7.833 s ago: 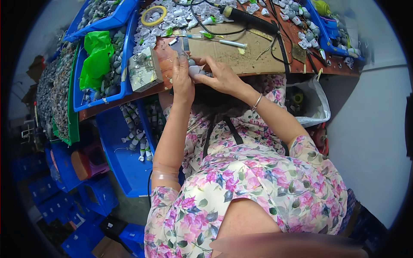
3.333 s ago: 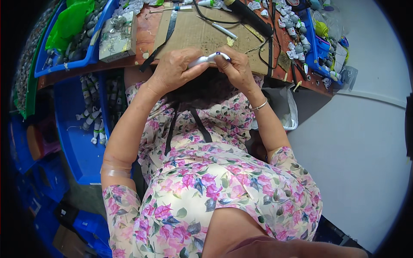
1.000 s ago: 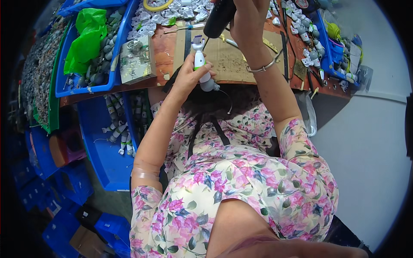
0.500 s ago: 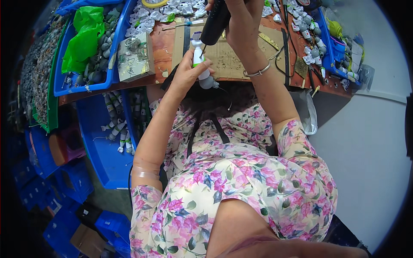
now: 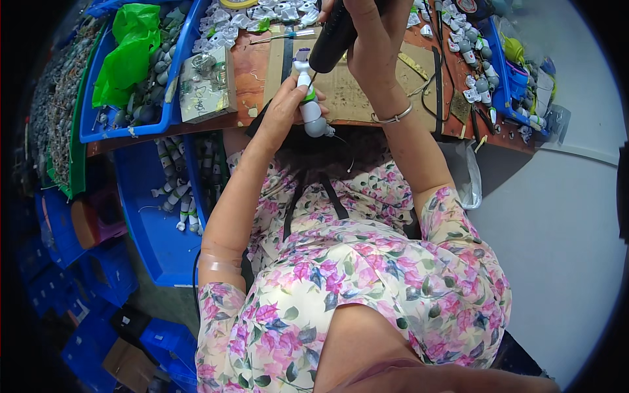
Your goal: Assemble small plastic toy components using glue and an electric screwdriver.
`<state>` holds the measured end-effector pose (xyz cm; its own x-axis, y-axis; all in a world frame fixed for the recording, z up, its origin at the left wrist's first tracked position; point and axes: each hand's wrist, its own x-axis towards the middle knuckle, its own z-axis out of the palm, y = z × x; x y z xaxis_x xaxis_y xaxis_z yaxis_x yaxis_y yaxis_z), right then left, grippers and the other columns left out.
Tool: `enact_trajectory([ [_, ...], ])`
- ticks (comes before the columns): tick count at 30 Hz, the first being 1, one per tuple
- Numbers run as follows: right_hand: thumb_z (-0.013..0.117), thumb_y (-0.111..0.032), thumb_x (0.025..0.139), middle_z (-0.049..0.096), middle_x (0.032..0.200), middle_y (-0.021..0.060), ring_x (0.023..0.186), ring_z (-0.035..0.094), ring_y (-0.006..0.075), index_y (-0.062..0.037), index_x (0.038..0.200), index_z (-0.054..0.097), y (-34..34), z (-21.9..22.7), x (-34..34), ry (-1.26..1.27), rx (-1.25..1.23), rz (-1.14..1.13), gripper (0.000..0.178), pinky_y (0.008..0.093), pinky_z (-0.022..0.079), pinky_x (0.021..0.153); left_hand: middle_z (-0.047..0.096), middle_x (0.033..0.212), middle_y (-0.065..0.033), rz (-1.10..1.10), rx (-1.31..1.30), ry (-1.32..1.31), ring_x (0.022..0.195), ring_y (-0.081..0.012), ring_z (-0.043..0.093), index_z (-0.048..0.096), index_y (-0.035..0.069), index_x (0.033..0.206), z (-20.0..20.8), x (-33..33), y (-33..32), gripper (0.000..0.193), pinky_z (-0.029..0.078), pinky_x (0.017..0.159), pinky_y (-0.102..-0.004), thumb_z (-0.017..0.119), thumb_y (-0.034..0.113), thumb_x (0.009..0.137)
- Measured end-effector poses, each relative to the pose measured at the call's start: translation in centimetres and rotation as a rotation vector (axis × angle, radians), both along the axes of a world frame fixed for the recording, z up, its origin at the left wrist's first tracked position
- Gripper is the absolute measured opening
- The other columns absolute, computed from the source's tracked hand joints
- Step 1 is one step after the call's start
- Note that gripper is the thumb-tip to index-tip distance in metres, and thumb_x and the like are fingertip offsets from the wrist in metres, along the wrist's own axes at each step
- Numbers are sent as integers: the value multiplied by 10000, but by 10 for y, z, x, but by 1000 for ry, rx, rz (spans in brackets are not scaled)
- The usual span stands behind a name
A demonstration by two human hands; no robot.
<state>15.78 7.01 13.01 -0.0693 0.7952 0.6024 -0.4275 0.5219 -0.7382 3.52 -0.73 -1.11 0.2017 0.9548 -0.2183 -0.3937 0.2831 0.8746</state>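
Observation:
My left hand (image 5: 285,107) is closed around a slim white handheld device (image 5: 310,112) with a green band and a rounded grey end. A thin wire trails from that grey end, over the table's near edge. At its far end sits a small purplish-grey piece. My right hand (image 5: 375,57) grips a black power screwdriver (image 5: 329,40), pointed down toward the device. Its thin bit meets the white body beside my left fingers; whether it sits in a screw is too small to tell. The screwdriver's upper part runs out of the picture.
Cardboard (image 5: 363,92) covers the middle of the brown table. White plastic parts (image 5: 213,29) are heaped behind. A blue bin (image 5: 167,98) with grey parts and a green bag stands left, next to a box (image 5: 207,92). Pliers (image 5: 485,119) lie right. A blue tray (image 5: 154,232) holds similar devices below.
My left fingers have shifted on the device, so more of its white body and green band shows. The screwdriver has moved slightly, its bit still against the device.

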Motion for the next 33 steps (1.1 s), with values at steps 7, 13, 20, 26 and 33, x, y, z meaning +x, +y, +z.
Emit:
enact_trajectory([
  [7,615,-239,949,578,783,47,658,555,105,-64,1186,432,0,2,8,13,49,15,347,248,460,580,601,1003,-112,16,-1,-76,863,-233,664,421,18,1202,-1,-3,0,320,537,793,-358,395,245,977],
  [13,627,-248,940,566,821,46,674,564,107,-77,1241,396,-5,-1,3,37,52,2,416,249,469,591,607,1011,-95,5,-18,-76,867,-220,667,412,23,1233,2,-3,1,357,540,773,-339,454,242,954],
  [20,632,-254,934,555,862,54,704,575,118,-90,1282,360,-8,-3,2,46,21,79,472,265,488,615,614,1024,-59,2,-8,-3,875,-190,672,401,43,1283,0,-4,0,408,540,767,-325,526,167,914],
  [26,632,-266,933,561,848,56,692,574,119,-89,1278,360,-9,-8,0,55,-9,48,474,256,482,606,615,1013,-58,-10,2,-9,875,-191,671,391,41,1299,-2,-4,-1,431,540,767,-323,525,175,913],
  [33,641,-265,924,555,900,70,718,568,127,-89,1281,351,-14,-12,-3,23,-17,41,492,258,476,617,615,1002,-53,-10,2,-3,874,-192,677,418,41,1261,-4,-4,0,403,539,749,-317,539,194,908],
])
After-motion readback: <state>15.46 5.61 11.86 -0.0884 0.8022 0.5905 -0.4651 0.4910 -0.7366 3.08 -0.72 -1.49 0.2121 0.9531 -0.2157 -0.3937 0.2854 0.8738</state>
